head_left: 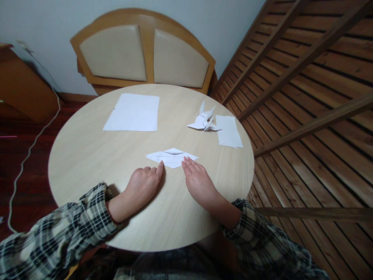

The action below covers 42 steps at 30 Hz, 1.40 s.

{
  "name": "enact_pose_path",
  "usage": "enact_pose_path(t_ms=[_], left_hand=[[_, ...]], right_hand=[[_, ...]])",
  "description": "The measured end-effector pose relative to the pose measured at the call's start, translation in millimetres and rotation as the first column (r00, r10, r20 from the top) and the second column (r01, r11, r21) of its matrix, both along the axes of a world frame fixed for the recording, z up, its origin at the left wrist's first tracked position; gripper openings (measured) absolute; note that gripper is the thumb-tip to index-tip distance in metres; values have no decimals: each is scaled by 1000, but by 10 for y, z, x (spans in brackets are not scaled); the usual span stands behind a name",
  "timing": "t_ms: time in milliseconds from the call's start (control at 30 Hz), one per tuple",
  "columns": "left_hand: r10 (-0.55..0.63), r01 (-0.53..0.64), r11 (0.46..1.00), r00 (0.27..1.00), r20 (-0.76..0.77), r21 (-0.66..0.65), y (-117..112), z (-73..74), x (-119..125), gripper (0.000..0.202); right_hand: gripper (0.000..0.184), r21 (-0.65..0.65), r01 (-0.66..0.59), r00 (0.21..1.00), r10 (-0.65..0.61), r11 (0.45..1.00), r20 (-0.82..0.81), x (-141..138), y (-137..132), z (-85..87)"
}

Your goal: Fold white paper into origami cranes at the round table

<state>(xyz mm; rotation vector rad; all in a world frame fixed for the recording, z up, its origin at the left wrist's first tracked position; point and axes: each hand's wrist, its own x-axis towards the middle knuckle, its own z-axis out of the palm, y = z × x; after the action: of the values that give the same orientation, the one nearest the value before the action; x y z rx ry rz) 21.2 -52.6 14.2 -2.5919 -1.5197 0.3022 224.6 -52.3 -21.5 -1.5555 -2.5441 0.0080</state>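
A white folded paper (172, 158), shaped like a flat diamond with long side points, lies on the table in front of me. Its upper layer gapes a little along a dark slit near the top. My left hand (142, 183) presses one stretched fingertip on its lower left edge, while the other fingers are bent and the thumb is hidden. On the right half of the paper, my right hand (201, 181) rests with its fingers extended, flat and close together. Neither hand grasps the paper.
On the round table (84, 163) lie a stack of white sheets (135, 112) at the back left, a folded paper crane (203, 119) at the back right, and smaller white paper pieces (229, 131) beside it. A cushioned wooden headboard (150, 54) stands behind; slatted wood (314, 116) flanks the right.
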Motion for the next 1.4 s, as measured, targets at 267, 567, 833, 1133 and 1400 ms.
enact_pose_path(t_ms=[267,567,833,1133,1400], left_hand=[[2,-2,1000,1000,0,-5,-9,9,16,47],[60,-60,998,998,15,-14,189,21,14,44],[139,-140,990,982,125,-1,635,102,132,44],[86,-85,996,969,230,-16,826,5,0,48],[8,9,999,947,321,-50,918,-67,-132,50]], right_hand=[[50,25,-16,1000,15,1000,25,40,1,-9],[35,-4,-24,984,24,1000,175,-46,90,291],[27,-38,-179,979,182,983,87,-99,326,413],[35,-124,-442,889,415,888,-195,-5,875,432],[28,40,-376,840,359,926,-407,235,1158,162]])
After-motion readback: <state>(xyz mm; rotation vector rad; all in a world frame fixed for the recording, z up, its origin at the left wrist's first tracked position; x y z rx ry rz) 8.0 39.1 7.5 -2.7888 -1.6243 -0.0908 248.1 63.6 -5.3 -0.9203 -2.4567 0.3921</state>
